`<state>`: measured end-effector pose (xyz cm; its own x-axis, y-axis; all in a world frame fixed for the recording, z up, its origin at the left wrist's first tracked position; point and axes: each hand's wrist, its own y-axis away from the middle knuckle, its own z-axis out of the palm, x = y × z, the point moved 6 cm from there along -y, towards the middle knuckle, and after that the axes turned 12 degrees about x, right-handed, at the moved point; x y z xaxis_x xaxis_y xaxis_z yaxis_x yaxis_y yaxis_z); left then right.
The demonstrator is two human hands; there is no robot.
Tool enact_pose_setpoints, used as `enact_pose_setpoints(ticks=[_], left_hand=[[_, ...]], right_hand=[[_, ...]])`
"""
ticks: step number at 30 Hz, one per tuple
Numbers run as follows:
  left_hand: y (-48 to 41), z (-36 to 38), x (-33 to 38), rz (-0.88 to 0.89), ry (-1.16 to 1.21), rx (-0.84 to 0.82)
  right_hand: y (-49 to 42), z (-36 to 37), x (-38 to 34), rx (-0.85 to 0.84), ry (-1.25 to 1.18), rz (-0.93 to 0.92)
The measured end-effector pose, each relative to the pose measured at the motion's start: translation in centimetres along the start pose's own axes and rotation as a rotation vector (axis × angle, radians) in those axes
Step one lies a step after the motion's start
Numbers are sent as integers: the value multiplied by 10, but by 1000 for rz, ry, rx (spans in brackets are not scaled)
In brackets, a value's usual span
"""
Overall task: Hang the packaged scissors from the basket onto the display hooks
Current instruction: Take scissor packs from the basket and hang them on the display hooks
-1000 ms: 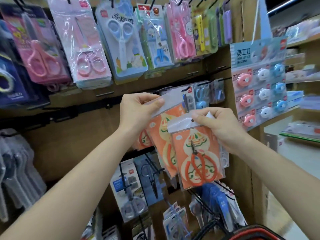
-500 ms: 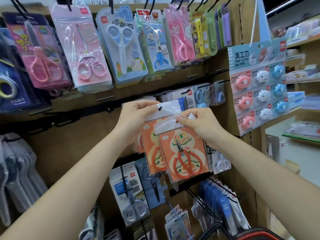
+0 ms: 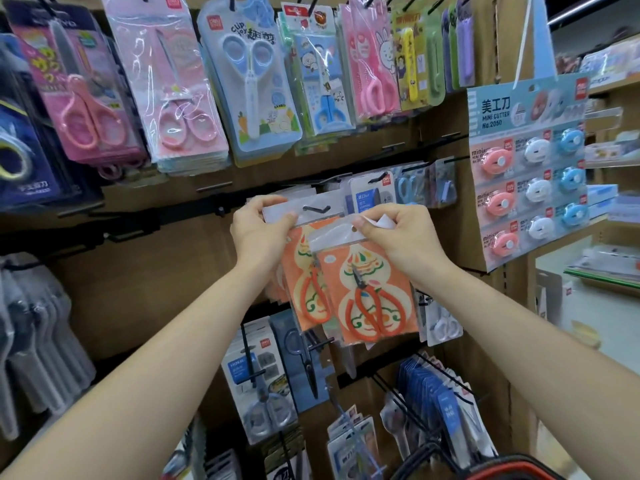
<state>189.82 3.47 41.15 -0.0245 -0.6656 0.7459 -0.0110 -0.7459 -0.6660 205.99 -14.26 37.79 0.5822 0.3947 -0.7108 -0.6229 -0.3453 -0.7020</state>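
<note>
Two packs: I hold one orange scissors pack (image 3: 367, 296) in each hand, both up at the middle row of the display wall (image 3: 156, 271). The front one overlaps the rear pack (image 3: 299, 282).
Left hand (image 3: 258, 230): thumb and fingers pinch the left end of the rear pack's white header (image 3: 277, 213). A dark slot shows in that header, and I cannot tell whether a hook is already through it.
Right hand (image 3: 398, 237): closed in a pinch on the front pack's clear top flap, thumb just beside its small round hang hole (image 3: 354, 229).
Risk, missed hole: the hole is small and my thumb crowds it. I judge the hook tip could skid onto the film, and the pack would drop once I let go.
Risk, tangle: the packs overlap, so pushing one back could drag the other askew or off its hook.
Risk, thin flap: the film looks soft. A hard push could fold it or tear the hole.
Risk, neighbours: a blue-headed pack (image 3: 372, 199) hangs just behind my right hand, and a careless knuckle could knock it loose.
Wall: brown board with black rails and hooks, crowded with hanging packs.
Above: pink scissors (image 3: 86, 116) and blue children's scissors (image 3: 249, 81) in blister cards.
Right: a mini cutter card (image 3: 526, 168) hangs at the board's edge, with shelves (image 3: 606, 278) beyond.
Below: more packs on hooks, and the basket (image 3: 502, 472) rim at the bottom edge of my view.
</note>
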Motion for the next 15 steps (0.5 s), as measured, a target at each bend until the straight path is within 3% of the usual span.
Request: enact_pose_setpoints(ticks=[6, 10, 15], left_hand=[[32, -21, 9, 98, 34, 21], [71, -40, 15, 44, 268, 54], [79, -32, 27, 17, 286, -28]], right_hand=[[-7, 4, -20, 4, -81, -82], [-11, 13, -27, 39, -42, -135], [-13, 25, -30, 29, -42, -122]])
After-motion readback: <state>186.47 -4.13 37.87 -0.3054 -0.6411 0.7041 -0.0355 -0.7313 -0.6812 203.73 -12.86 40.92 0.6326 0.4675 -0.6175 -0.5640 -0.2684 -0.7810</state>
